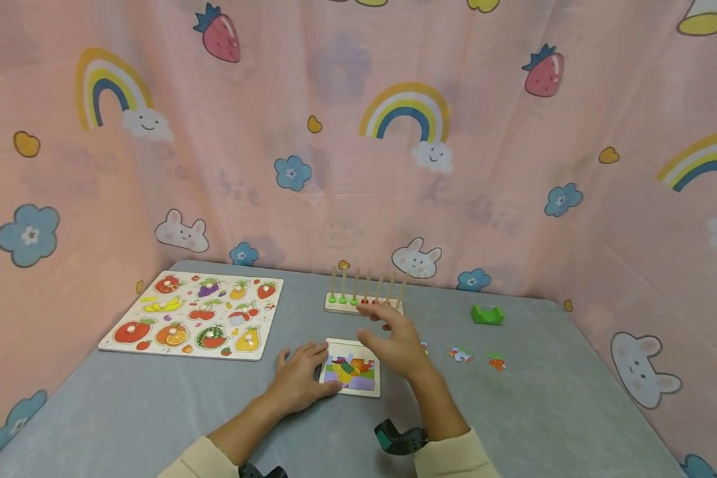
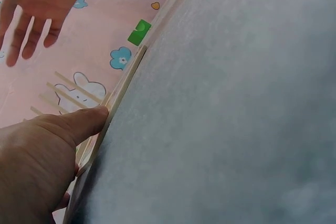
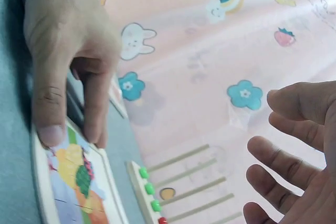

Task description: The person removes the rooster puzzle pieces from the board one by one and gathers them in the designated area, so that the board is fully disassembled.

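puzzle board is flat on the grey bench, mid-width, with its far strip pale and pieces filling the rest. left hand is grasping the board at its left edge: thumb on the near-left corner, fingers at the far-left one. reads as a steadying hold, so the board doesn't slide. right hand is released, fingers loosely bent, nothing in it, hanging above the board's right edge, apart from the left.

loose puzzle pieces sit in a row right of the board, one partly hidden behind the right wrist; probably spread there for right-hand reach. peg rack stands toward the bench's far edge, green block near the far-right corner, fruit board by the far-left corner. those three look parked out of the work zone.
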The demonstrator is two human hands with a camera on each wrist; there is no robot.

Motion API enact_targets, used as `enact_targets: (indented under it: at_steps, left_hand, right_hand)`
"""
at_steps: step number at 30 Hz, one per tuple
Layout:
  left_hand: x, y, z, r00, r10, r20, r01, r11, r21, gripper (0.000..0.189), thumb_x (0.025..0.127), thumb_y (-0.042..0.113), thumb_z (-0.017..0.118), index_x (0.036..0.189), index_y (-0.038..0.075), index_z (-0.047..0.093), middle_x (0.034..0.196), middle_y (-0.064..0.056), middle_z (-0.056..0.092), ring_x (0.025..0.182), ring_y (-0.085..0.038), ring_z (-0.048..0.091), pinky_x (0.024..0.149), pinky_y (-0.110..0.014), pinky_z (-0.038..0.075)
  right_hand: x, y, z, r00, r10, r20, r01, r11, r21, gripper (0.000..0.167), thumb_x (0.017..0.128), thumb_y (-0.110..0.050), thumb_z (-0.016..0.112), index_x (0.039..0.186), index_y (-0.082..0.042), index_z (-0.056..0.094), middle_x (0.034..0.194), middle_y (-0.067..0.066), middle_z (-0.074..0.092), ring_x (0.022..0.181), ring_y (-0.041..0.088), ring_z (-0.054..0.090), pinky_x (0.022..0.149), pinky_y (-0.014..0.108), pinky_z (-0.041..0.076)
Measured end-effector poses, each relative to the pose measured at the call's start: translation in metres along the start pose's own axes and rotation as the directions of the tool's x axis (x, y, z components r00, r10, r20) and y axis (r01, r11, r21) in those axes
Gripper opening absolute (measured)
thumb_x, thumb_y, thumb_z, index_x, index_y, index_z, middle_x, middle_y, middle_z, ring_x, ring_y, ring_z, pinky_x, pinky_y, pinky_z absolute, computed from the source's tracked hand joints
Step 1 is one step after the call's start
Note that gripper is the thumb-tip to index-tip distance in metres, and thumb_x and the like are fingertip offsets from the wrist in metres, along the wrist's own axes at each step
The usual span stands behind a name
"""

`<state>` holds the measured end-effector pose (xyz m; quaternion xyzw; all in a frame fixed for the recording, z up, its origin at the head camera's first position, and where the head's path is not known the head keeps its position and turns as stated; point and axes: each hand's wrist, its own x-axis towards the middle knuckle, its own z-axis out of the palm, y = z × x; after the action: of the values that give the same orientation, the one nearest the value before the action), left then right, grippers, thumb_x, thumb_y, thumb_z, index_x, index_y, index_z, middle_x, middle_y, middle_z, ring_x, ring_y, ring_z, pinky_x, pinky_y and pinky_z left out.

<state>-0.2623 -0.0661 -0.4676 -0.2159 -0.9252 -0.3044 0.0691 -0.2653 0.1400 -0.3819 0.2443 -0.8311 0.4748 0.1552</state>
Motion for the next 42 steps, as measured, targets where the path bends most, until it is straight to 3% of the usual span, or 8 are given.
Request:
enact_targets:
  at_steps: [7, 14, 20, 31, 37, 42]
  left_hand:
    - [0.000, -0.001, 0.001, 1.000, -0.001, 0.003, 0.001, 1.000, 0.006, 0.068, 0.077, 0.041, 0.079, 0.127, -0.002, 0.061, 0.137, -0.012, 0.053, 0.129, -0.037, 0.040, 0.098, -0.069, 0.013]
    - [0.001, -0.003, 0.002, 1.000, 0.010, -0.004, -0.010, 1.000, 0.010, 0.068, 0.078, 0.042, 0.078, 0.128, -0.001, 0.061, 0.137, -0.012, 0.053, 0.129, -0.037, 0.041, 0.097, -0.069, 0.013]
    - [0.000, -0.004, 0.002, 1.000, 0.018, -0.018, -0.018, 1.000, 0.013, 0.068, 0.077, 0.042, 0.079, 0.127, -0.002, 0.062, 0.136, -0.012, 0.054, 0.129, -0.037, 0.041, 0.097, -0.069, 0.014]
    - [0.001, -0.005, 0.003, 0.999, 0.040, -0.020, -0.039, 0.999, 0.028, 0.067, 0.078, 0.043, 0.077, 0.127, 0.000, 0.062, 0.136, -0.012, 0.054, 0.128, -0.037, 0.042, 0.096, -0.070, 0.015]
    - [0.001, -0.005, 0.002, 0.999, 0.042, -0.018, -0.041, 0.999, 0.034, 0.067, 0.078, 0.043, 0.077, 0.127, 0.000, 0.062, 0.135, -0.012, 0.054, 0.128, -0.037, 0.042, 0.096, -0.070, 0.015]
    - [0.000, -0.005, 0.002, 0.999, 0.042, -0.015, -0.042, 0.999, 0.031, 0.066, 0.079, 0.043, 0.076, 0.127, 0.000, 0.062, 0.136, -0.012, 0.054, 0.128, -0.037, 0.042, 0.095, -0.070, 0.015]
  right_hand:
    - [-0.002, 0.014, 0.018, 1.000, 0.010, 0.025, -0.010, 1.000, 0.005, 0.037, 0.086, -0.007, 0.069, 0.122, -0.005, 0.065, 0.111, 0.011, 0.065, 0.104, 0.034, 0.054, 0.082, 0.056, 0.042]
    - [-0.005, 0.027, 0.032, 0.992, 0.095, 0.078, -0.095, 0.995, 0.001, 0.037, 0.086, -0.008, 0.068, 0.123, -0.005, 0.065, 0.114, 0.014, 0.063, 0.108, 0.036, 0.053, 0.086, 0.056, 0.041]
    - [-0.007, 0.041, 0.043, 0.988, 0.094, 0.120, -0.094, 0.996, -0.005, 0.036, 0.084, -0.006, 0.067, 0.120, 0.000, 0.065, 0.113, 0.016, 0.063, 0.107, 0.032, 0.054, 0.090, 0.054, 0.041]
    - [-0.014, 0.052, 0.054, 0.972, 0.091, 0.218, -0.046, 0.978, -0.205, 0.035, 0.084, -0.014, 0.069, 0.117, -0.003, 0.068, 0.109, 0.012, 0.061, 0.104, 0.031, 0.050, 0.086, 0.051, 0.041]
    - [-0.015, 0.051, 0.057, 0.954, 0.160, 0.253, -0.079, 0.949, -0.304, 0.042, 0.079, -0.019, 0.069, 0.119, -0.005, 0.067, 0.113, 0.009, 0.057, 0.107, 0.029, 0.046, 0.089, 0.051, 0.037]
    - [-0.015, 0.050, 0.057, 0.949, 0.134, 0.287, -0.020, 0.930, -0.367, 0.036, 0.080, -0.020, 0.070, 0.113, -0.006, 0.070, 0.112, 0.009, 0.054, 0.103, 0.030, 0.045, 0.087, 0.051, 0.036]
